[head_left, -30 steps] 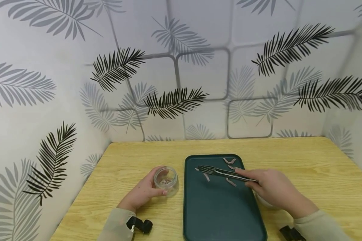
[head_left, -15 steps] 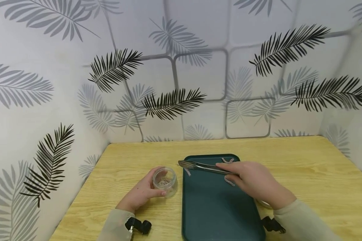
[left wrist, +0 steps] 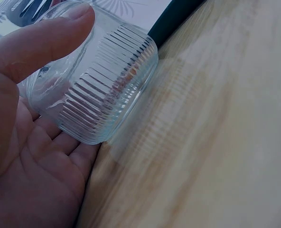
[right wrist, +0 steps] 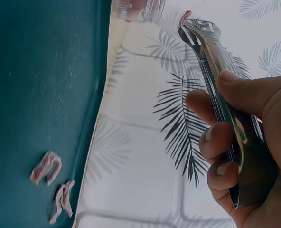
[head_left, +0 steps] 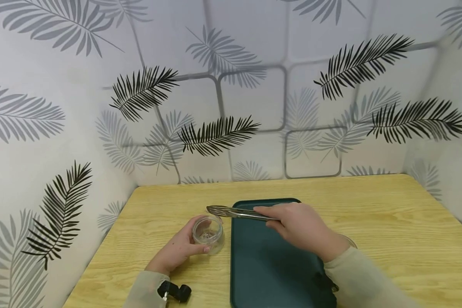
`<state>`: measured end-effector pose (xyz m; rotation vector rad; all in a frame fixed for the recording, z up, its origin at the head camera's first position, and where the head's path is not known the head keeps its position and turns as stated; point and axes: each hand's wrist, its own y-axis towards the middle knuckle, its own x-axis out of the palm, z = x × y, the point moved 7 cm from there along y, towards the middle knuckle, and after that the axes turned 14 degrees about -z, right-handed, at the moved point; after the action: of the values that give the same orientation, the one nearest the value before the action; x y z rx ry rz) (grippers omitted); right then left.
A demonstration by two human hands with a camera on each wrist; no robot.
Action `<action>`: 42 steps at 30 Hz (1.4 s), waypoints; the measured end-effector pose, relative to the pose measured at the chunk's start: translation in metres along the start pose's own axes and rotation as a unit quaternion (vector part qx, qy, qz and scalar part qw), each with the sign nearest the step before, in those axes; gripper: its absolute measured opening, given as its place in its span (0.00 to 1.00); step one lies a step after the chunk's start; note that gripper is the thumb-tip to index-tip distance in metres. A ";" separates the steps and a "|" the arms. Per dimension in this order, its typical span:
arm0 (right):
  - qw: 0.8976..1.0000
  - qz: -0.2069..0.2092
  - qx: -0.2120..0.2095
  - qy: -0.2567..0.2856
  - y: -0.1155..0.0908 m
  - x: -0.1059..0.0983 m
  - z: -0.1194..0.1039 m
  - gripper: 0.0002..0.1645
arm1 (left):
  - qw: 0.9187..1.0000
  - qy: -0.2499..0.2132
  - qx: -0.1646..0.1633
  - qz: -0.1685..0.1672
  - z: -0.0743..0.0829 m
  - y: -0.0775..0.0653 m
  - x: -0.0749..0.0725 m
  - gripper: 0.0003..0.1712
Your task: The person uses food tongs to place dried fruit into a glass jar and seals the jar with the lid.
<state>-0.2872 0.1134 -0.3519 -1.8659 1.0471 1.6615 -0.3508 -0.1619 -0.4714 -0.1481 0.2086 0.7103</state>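
Note:
My left hand [head_left: 177,250] grips a small ribbed glass jar [left wrist: 109,85] on the table, left of the dark green tray [head_left: 269,265]. Reddish and pale bits lie in the jar's bottom. Metal tongs [head_left: 240,213] are in my right hand [head_left: 298,226], fingers and thumb curled round both arms. Their tips reach over the tray's left edge to just above the jar's far rim. Between the tips is a small pinkish strip [right wrist: 186,17], like shredded meat. A curled pinkish strip [right wrist: 46,167] and a forked-looking strip [right wrist: 62,202] lie on the tray in the right wrist view.
A pale round rim [head_left: 348,240] shows at the tray's right, mostly hidden by my right forearm. The yellow wood table [head_left: 400,222] meets a leaf-patterned wall [head_left: 254,98] behind. Black wrist mounts [head_left: 174,291] hang by both sleeves.
My right hand has carried the tongs leftward, from over the tray to beside the jar's top. The left hand keeps its hold on the jar. The view has shifted slightly.

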 end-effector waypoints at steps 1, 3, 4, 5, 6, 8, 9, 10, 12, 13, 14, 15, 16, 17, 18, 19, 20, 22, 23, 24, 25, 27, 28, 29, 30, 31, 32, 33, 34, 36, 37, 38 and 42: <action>1.000 -0.001 0.002 0.003 0.002 0.001 -0.001 0.30 | 1.000 0.001 -0.002 0.001 0.000 0.000 0.000 0.49; 1.000 -0.001 0.000 0.005 0.004 0.002 -0.004 0.30 | 1.000 0.002 -0.004 0.001 0.000 0.000 -0.001 0.50; 1.000 0.000 0.000 0.004 0.005 0.002 -0.005 0.30 | 1.000 0.000 -0.004 0.001 0.000 0.000 -0.001 0.50; 1.000 0.001 0.000 0.003 0.006 0.002 -0.006 0.30 | 1.000 -0.001 -0.004 0.001 0.000 0.000 -0.001 0.50; 1.000 0.003 -0.001 0.002 0.007 0.002 -0.007 0.30 | 1.000 -0.002 -0.005 0.002 0.000 0.000 -0.001 0.50; 1.000 0.006 -0.005 -0.001 0.009 0.003 -0.009 0.30 | 1.000 -0.002 -0.008 0.003 0.000 0.000 -0.001 0.50; 1.000 0.007 -0.007 -0.001 0.010 0.003 -0.009 0.30 | 1.000 -0.004 -0.010 0.003 0.000 -0.001 -0.001 0.50; 1.000 0.008 -0.009 -0.001 0.010 0.003 -0.010 0.30 | 1.000 -0.004 -0.013 0.004 0.000 -0.001 -0.001 0.50; 1.000 0.007 -0.012 0.000 0.011 0.005 -0.010 0.30 | 1.000 0.000 -0.020 0.007 -0.001 -0.001 -0.001 0.49; 1.000 0.007 -0.013 -0.001 0.012 0.006 -0.011 0.30 | 1.000 0.001 -0.023 0.008 -0.002 -0.001 -0.001 0.49; 1.000 0.007 -0.012 -0.001 0.012 0.006 -0.011 0.30 | 1.000 0.003 -0.024 0.008 -0.002 -0.002 -0.001 0.49; 1.000 0.006 -0.012 -0.001 0.012 0.007 -0.011 0.31 | 1.000 0.004 -0.026 0.009 -0.003 -0.002 -0.001 0.49; 1.000 0.005 -0.011 -0.003 0.013 0.007 -0.011 0.31 | 1.000 0.006 -0.028 0.010 -0.003 -0.002 -0.001 0.50; 1.000 0.002 -0.008 -0.001 0.013 0.008 -0.010 0.31 | 0.999 0.008 -0.029 0.010 -0.004 -0.002 -0.001 0.50; 1.000 0.000 -0.006 0.000 0.013 0.009 -0.010 0.31 | 0.999 0.007 -0.029 0.010 -0.004 -0.002 -0.001 0.50; 1.000 -0.003 -0.002 0.000 0.012 0.009 -0.009 0.31 | 0.999 0.007 -0.029 0.011 -0.004 -0.002 -0.001 0.50; 1.000 -0.006 0.002 0.003 0.012 0.010 -0.008 0.31 | 0.999 0.008 -0.030 0.011 -0.004 -0.003 -0.001 0.50; 1.000 -0.010 0.011 0.006 0.010 0.010 -0.006 0.31 | 0.999 0.008 -0.030 0.013 -0.003 -0.003 -0.001 0.51; 1.000 -0.013 0.015 0.010 0.008 0.010 -0.005 0.31 | 0.999 0.007 -0.030 0.012 -0.003 -0.003 -0.001 0.51; 1.000 -0.014 0.019 0.012 0.007 0.010 -0.004 0.31 | 0.999 0.006 -0.029 0.013 -0.003 -0.003 -0.001 0.51; 1.000 -0.014 0.023 0.015 0.005 0.010 -0.002 0.31 | 1.000 0.006 -0.028 0.013 -0.002 -0.003 -0.002 0.52; 0.999 -0.017 0.031 0.017 0.003 0.010 0.002 0.31 | 1.000 0.007 -0.025 0.014 -0.002 -0.002 -0.002 0.52; 0.999 -0.020 0.036 0.022 0.001 0.010 0.004 0.31 | 1.000 0.007 -0.024 0.014 -0.002 -0.002 -0.002 0.52; 0.998 -0.024 0.042 0.026 0.000 0.010 0.006 0.31 | 1.000 0.009 -0.023 0.014 -0.002 -0.002 -0.003 0.51; 0.998 -0.027 0.052 0.028 -0.002 0.011 0.009 0.32 | 1.000 0.009 -0.022 0.013 -0.002 -0.002 -0.003 0.51; 0.997 -0.030 0.062 0.029 -0.004 0.012 0.012 0.32 | 1.000 0.010 -0.021 0.013 -0.002 -0.002 -0.003 0.51; 0.996 -0.035 0.072 0.031 -0.006 0.012 0.015 0.33 | 1.000 0.011 -0.021 0.013 -0.002 -0.002 -0.003 0.51; 0.995 -0.038 0.081 0.035 -0.008 0.012 0.017 0.33 | 1.000 0.010 -0.020 0.012 -0.003 -0.002 -0.003 0.51; 0.995 -0.041 0.087 0.037 -0.009 0.012 0.020 0.33 | 1.000 0.009 -0.019 0.011 -0.003 -0.001 -0.003 0.51; 0.993 -0.046 0.099 0.039 -0.013 0.012 0.025 0.35 | 1.000 0.006 -0.018 0.009 -0.003 -0.001 -0.002 0.51; 0.993 -0.047 0.102 0.040 -0.015 0.011 0.027 0.35 | 1.000 0.004 -0.017 0.009 -0.003 -0.002 -0.002 0.51; 0.992 -0.050 0.104 0.042 -0.017 0.011 0.030 0.36 | 1.000 0.003 -0.017 0.009 -0.002 -0.002 -0.002 0.51; 0.990 -0.058 0.121 0.048 -0.030 0.007 0.041 0.39 | 1.000 0.002 -0.014 0.006 -0.001 -0.002 -0.002 0.50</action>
<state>-0.2910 0.1607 -0.3717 -1.8234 1.1019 1.3254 -0.3513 -0.1645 -0.4720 -0.1756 0.2028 0.7259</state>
